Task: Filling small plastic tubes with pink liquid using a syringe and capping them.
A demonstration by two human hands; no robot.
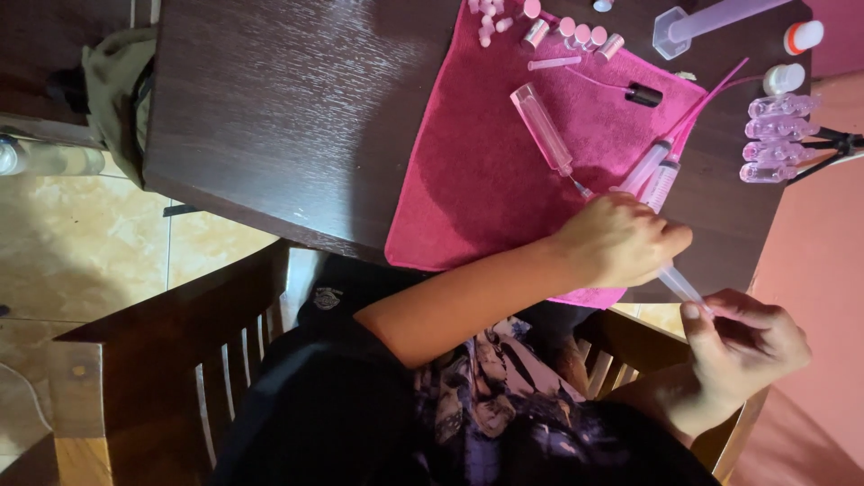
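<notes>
Right hand [751,346] pinching clear tube [681,286] | left hand [621,241] gripping syringe [655,166] | pink towel [486,171]

A single head-worn camera looks steeply down, close over the person's lap and the near edge of the dark wooden table [270,117]. The table fills the upper frame, with tiled floor beyond its left edge and a wooden chair below it.

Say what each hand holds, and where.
Both hands grip one clear tube: left hand around its upper part, right hand pinching its lower end.
</notes>
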